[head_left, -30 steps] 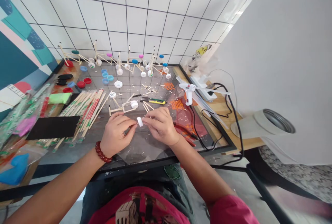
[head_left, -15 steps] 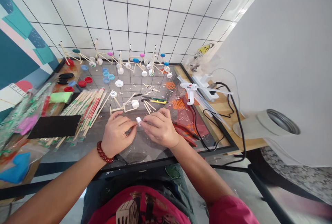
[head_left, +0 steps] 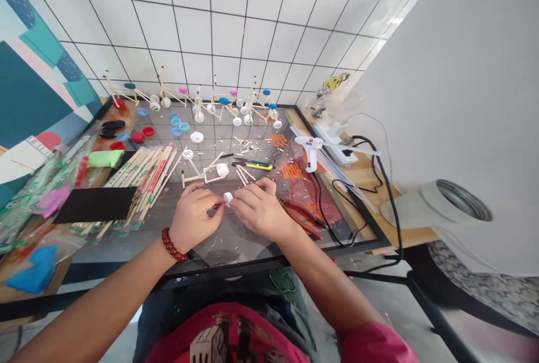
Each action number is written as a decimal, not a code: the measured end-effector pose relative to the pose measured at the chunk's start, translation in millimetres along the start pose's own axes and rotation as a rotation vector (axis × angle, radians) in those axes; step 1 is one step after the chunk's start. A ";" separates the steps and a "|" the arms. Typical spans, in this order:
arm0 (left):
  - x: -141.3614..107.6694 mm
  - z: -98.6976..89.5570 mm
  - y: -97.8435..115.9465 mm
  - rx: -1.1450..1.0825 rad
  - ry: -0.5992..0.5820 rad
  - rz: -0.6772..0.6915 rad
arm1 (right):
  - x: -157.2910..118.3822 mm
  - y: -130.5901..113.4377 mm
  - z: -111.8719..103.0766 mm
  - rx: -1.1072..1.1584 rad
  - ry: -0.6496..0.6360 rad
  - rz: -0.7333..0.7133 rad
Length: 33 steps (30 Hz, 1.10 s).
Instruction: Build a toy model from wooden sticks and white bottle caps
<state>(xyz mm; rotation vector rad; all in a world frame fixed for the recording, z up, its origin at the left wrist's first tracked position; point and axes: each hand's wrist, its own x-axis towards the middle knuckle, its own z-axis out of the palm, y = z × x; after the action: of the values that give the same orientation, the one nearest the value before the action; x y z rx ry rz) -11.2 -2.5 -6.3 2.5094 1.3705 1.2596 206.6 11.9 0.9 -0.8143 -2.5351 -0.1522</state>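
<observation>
A white plastic bottle cap (head_left: 228, 198) is pinched between the left hand (head_left: 194, 217) and right hand (head_left: 261, 210), both grips closed on it; a steady hold appears called for.

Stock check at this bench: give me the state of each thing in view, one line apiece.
white bottle cap: held between both hands, raised off the table
left hand: pinching the cap
right hand: pinching the cap
hot glue gun: lying on its side, not held
red-handled pliers: lying on the table, not held
wrapped chopsticks: piled loose
</observation>
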 end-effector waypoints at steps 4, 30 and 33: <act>-0.1 1.2 -0.5 -0.026 0.015 0.005 | -0.1 0.1 -0.7 0.009 0.001 0.017; 3.4 -1.3 8.6 -0.739 -0.056 -0.531 | 0.1 9.3 0.3 0.063 0.183 0.141; 1.8 2.0 5.2 -0.766 -0.034 -0.600 | -0.9 12.2 -0.2 0.076 0.117 0.237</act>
<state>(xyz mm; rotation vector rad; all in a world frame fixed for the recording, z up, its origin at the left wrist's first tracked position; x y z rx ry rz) -5.7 -3.8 -4.6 1.4670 1.1765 1.2545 214.4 21.4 0.2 -1.0355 -2.3002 -0.0252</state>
